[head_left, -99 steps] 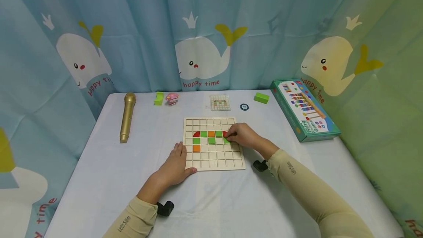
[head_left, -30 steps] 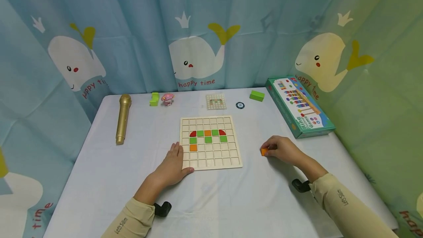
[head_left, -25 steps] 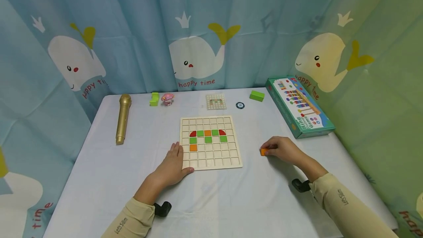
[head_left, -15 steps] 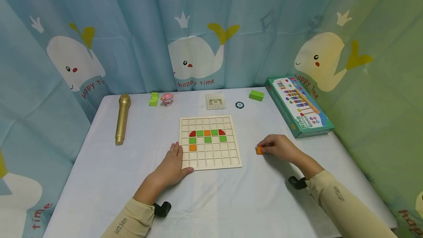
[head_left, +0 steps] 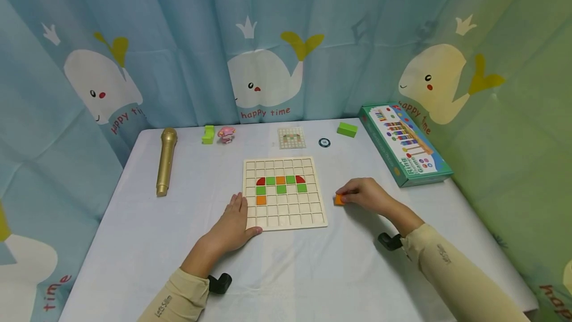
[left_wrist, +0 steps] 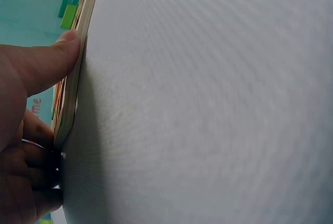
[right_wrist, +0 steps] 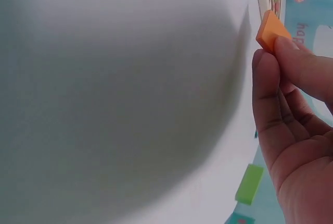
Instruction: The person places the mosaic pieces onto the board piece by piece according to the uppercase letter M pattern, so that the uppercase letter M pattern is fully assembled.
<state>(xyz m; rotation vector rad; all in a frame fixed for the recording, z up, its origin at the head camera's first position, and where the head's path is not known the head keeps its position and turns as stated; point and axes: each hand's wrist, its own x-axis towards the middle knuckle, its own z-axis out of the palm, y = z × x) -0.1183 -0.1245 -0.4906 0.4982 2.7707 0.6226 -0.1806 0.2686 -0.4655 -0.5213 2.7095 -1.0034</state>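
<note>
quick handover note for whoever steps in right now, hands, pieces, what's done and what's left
Left hand: flat on the table, thumb against the grid board near its lower-left corner.
Right hand: pinches an orange tile just right of the board.
Done: eight tiles sit in the board, two red, four green, two orange.
Left: the orange tile is not yet in a cell. The pattern card lies beyond the board; it is too small to read.

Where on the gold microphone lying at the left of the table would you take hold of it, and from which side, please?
Grip the gold microphone around the middle of its slim handle, coming down from above with fingers and thumb on its two long sides. It lies flat, its rounded head toward the curtain, with bare table on both sides, so nothing blocks that approach. The left hand is nearer, though it now rests against the wooden grid board.
</note>
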